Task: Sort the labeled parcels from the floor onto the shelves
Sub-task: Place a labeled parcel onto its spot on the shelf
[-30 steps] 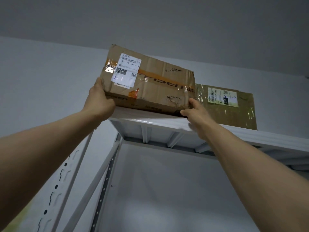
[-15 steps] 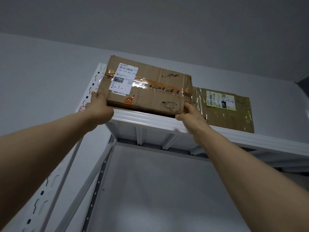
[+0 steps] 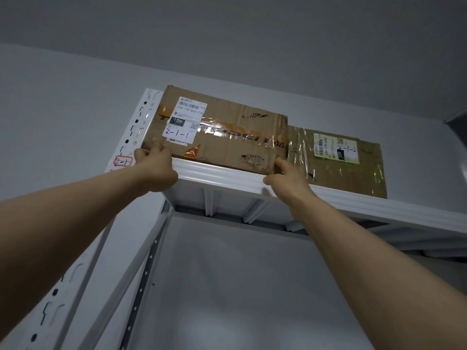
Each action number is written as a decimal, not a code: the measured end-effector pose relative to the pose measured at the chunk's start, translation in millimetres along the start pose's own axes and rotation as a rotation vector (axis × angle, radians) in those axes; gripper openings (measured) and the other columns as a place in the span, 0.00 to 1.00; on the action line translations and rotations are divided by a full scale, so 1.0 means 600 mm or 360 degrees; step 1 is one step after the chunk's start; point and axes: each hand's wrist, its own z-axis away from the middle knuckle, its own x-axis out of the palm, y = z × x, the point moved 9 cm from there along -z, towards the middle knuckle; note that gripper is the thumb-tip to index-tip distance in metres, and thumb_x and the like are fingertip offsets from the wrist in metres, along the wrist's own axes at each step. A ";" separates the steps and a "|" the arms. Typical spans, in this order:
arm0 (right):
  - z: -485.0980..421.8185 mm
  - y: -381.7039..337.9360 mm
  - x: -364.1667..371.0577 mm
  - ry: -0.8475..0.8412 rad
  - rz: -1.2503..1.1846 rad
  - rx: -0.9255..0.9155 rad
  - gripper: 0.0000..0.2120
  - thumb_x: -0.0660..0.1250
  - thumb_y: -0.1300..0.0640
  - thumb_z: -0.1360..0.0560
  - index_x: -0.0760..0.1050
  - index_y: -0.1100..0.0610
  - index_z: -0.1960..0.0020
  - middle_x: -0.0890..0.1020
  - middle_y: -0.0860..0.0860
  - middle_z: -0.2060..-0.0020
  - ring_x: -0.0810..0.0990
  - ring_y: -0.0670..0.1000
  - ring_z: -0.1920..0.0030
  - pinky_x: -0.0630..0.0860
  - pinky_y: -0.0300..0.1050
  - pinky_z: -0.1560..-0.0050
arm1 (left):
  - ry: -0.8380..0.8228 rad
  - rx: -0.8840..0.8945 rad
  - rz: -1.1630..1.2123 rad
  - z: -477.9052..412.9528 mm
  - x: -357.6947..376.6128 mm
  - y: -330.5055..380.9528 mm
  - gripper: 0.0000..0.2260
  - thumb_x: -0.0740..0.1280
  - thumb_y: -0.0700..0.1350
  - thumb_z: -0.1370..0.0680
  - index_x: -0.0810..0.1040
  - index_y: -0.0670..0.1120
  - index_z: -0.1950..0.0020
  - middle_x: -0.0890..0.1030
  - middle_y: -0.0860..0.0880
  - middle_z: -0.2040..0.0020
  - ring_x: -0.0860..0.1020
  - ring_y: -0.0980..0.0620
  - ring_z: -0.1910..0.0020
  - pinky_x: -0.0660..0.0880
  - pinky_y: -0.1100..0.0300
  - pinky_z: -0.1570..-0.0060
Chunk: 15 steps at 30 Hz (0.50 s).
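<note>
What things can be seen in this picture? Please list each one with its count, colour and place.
Box marked 2-1-1: one, brown with orange tape, left end of the top shelf.
Box marked 2-1-2: one, brown under clear tape, right of the first box, touching it.
Top shelf: one, white, overhead.
Post: one, white with slots, at the shelf's left corner.
Tag 2-1: one, white with red writing, on the post.
Left hand: one, at the first box's lower left corner.
Right hand: one, at its lower right corner.

A taped cardboard parcel (image 3: 227, 130) labeled 2-1-1 lies seemingly flat on the white top shelf (image 3: 252, 179).
</note>
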 end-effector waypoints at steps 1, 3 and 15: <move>-0.001 0.001 0.000 0.0000 0.0010 0.0010 0.15 0.64 0.54 0.37 0.75 0.40 0.53 0.72 0.52 0.34 0.72 0.59 0.36 0.75 0.54 0.39 | -0.0001 0.0030 0.0012 0.001 0.003 0.006 0.26 0.66 0.34 0.24 0.61 0.45 0.30 0.53 0.46 0.23 0.59 0.38 0.31 0.68 0.47 0.35; -0.001 0.003 0.001 -0.0013 0.0054 0.0024 0.16 0.64 0.53 0.37 0.76 0.40 0.51 0.71 0.52 0.33 0.71 0.60 0.34 0.75 0.57 0.35 | -0.0004 0.0068 0.0021 0.003 0.010 0.016 0.26 0.66 0.33 0.25 0.61 0.44 0.30 0.53 0.46 0.23 0.59 0.38 0.31 0.69 0.50 0.39; -0.002 0.000 0.006 -0.0060 0.0281 -0.0013 0.30 0.67 0.53 0.31 0.71 0.45 0.29 0.60 0.53 0.28 0.62 0.62 0.27 0.64 0.60 0.26 | -0.0062 0.0202 -0.0075 0.029 0.034 0.027 0.34 0.68 0.35 0.27 0.55 0.47 0.25 0.55 0.48 0.25 0.53 0.37 0.27 0.70 0.43 0.36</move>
